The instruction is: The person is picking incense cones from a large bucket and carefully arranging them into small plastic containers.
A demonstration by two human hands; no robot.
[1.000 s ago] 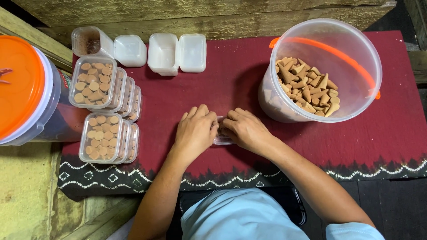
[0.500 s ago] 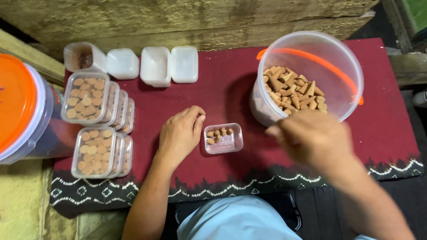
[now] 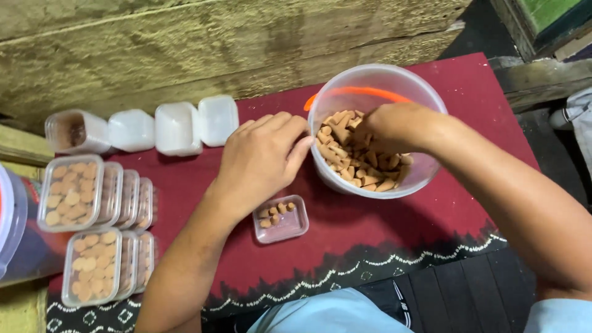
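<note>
- Tan cones [image 3: 361, 161] look light, brittle: pinch them softly at mid-body.
- Your right hand [image 3: 394, 126] closes among them in the tub [image 3: 376, 80].
- Your left hand [image 3: 262, 157], fingers spread, steadies its wall.

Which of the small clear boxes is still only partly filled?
The open small box just below the left hand, holding only a few brown pieces. The boxes in the stacks at the cloth's left edge are packed full.

Right hand [image 3: 394, 126] reaching into a clear plastic tub [image 3: 376, 83] of brown incense cones [image 3: 354, 163], left hand [image 3: 262, 157] steadying the tub's side, small clear box [image 3: 281, 219] holding a few cones on a red cloth [image 3: 370, 234], 2 rows of filled boxes [image 3: 92, 228] at left, empty white boxes [image 3: 176, 126] behind.
</note>
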